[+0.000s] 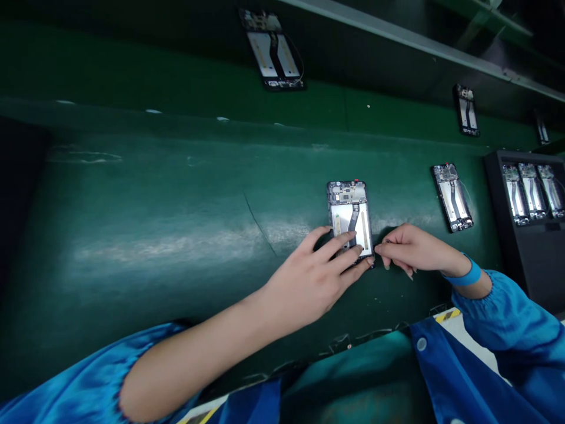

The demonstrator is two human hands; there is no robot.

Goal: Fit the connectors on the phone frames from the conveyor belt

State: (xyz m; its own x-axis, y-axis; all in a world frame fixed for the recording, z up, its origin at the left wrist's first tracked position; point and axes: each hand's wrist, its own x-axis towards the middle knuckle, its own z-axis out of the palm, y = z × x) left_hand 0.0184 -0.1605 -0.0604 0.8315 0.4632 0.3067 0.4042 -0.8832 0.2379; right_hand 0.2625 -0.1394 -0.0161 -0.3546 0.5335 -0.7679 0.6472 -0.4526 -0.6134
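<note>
two bare hands on one opened-up phone here, so going left to right: far left there's a dark block (20,194) at the edge of the green work surface (145,188), can't make out what it is. below that a shiny blue left sleeve (79,383) with a gathered cuff, forearm reaching up and to the right. a thin dark line (259,225) runs slantwise across the green around the middle. up top, back in the shade, lies an upper phone (274,53), insides showing, black ribbon down the middle and a thin loose wire curving off its right side. then the left hand (320,277), fingers spread wide over the lower half of the main phone (348,212), thumb by its left edge, little finger near the bottom right corner. that phone lies flat on the green, board end away from the person, tiny red bit on the top edge. right hand (408,247) is just beside that same bottom corner, thumb and forefinger in a narrow pinch, can't tell if something thin is caught in there. blue wristband (468,274) behind it, then the right sleeve (512,318). further right there's a tilted phone (452,194), a smaller-looking phone (467,111) behind it, and finally a black tray (542,253) with three phones (532,191) side by side.
</note>
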